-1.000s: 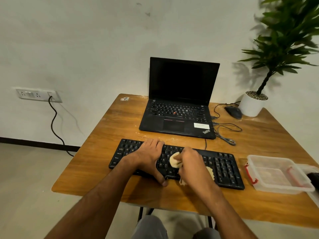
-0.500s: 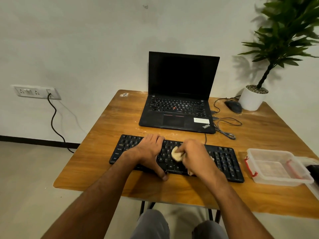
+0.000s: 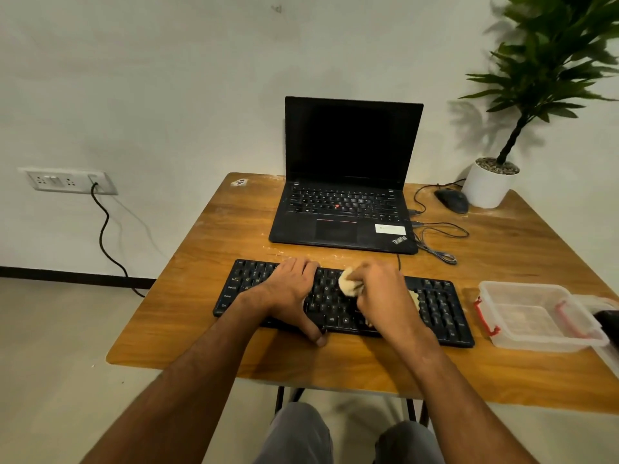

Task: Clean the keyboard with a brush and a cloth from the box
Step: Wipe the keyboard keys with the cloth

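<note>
left hand (image 3: 288,289): fingers flat, steadying black keyboard (image 3: 435,306) | right hand (image 3: 382,293): fingers bunched around cream cloth (image 3: 348,286), wiping centre keys | plastic box (image 3: 536,316) at 3 o'clock

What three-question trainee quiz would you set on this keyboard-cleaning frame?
1. True or false: the left hand rests flat on the keyboard.
2. What does the right hand grip? A) brush B) cloth C) mouse
3. Which side of the keyboard is the plastic box on?

Key: 1 true; 2 B; 3 the person's right.
</note>
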A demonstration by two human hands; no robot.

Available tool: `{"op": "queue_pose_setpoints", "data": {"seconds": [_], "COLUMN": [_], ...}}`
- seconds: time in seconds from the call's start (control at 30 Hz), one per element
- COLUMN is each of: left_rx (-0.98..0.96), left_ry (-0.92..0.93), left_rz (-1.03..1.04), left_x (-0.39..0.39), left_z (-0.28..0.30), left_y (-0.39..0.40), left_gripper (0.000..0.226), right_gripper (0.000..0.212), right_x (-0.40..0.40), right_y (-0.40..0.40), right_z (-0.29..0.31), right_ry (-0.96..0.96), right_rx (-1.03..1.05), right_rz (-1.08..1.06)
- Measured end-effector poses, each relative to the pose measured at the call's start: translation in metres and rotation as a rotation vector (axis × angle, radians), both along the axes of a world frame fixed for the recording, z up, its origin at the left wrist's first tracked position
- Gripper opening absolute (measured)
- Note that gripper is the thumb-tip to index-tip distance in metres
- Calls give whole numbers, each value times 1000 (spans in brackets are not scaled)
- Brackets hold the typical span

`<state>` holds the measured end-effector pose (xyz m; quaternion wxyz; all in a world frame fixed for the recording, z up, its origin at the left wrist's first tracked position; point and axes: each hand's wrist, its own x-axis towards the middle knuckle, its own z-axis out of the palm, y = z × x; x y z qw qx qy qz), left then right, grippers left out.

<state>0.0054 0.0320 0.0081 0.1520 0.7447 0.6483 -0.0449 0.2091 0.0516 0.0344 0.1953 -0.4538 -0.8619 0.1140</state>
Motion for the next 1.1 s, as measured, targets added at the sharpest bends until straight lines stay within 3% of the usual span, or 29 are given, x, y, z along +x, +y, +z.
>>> {"op": "queue_pose_setpoints", "data": {"seconds": [0.27,0.47,0.63,0.87,0.97,1.1], "left_rx": [4,-16,16,42,60,100], "left_ry": [18,7,-27,4,27,40], "left_rz": [-1,-5,-23,-81,-101,-108], "left_x": [0,3,-1,-7,-7,-7], "left_z": [-3,2,5,2,3,3], "left_y": [-1,-3,-12,-14,-16,-20], "left_gripper": [151,147,149,150,148,144], "right_gripper": [34,29,36,34,36,29], "right_x": [-3,11,13,29,23,19], "right_y": [-30,9,-20,0,17,9], "right_z": [-11,1,-10,5,-1,-11], "right_ry": [-78,60,-104,-45,22,-42], "right_rx": [-30,-35,-4,-198,-146,-36], "right_rz": [112,-145,-89,-116,-155,-121]}}
